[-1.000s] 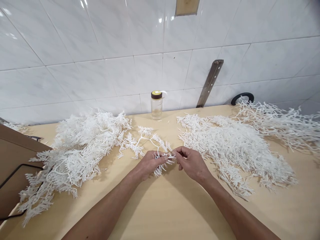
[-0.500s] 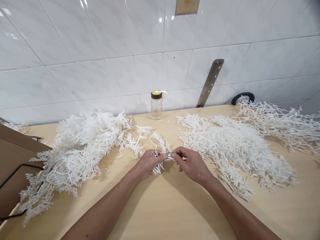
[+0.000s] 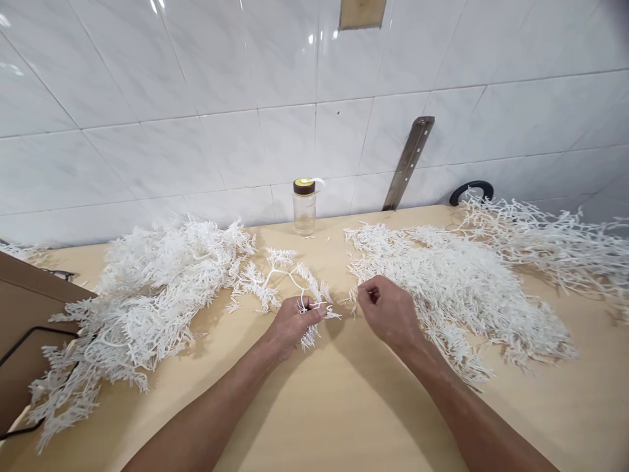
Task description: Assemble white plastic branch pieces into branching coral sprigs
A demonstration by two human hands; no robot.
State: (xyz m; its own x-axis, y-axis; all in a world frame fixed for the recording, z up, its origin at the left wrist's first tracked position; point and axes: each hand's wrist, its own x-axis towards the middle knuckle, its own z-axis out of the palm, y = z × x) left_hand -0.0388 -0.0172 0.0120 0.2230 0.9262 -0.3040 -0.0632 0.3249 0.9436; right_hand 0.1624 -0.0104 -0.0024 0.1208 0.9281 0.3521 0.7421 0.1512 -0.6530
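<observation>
My left hand (image 3: 295,322) pinches a white branched plastic sprig (image 3: 289,271) near the middle of the table; its feathery arms spread up and to the left. A short tuft sticks out past the thumb, and another hangs below the fingers. My right hand (image 3: 388,308) is closed at the left edge of the right pile of small white pieces (image 3: 466,282), apart from the sprig. Whatever its fingertips hold is hidden or too small to name. On the left lies a large heap of feathery white sprigs (image 3: 152,295).
A clear bottle (image 3: 304,213) with a dark and yellow lid stands near the tiled wall. Bare white branches (image 3: 555,242) lie at the far right, beside a black ring (image 3: 472,190). A metal strip (image 3: 409,164) leans on the wall. A brown box (image 3: 29,314) sits at left.
My right hand has moved right, away from the sprig and my left hand, to the edge of the right pile. My left hand still grips the sprig. The view has shifted slightly.
</observation>
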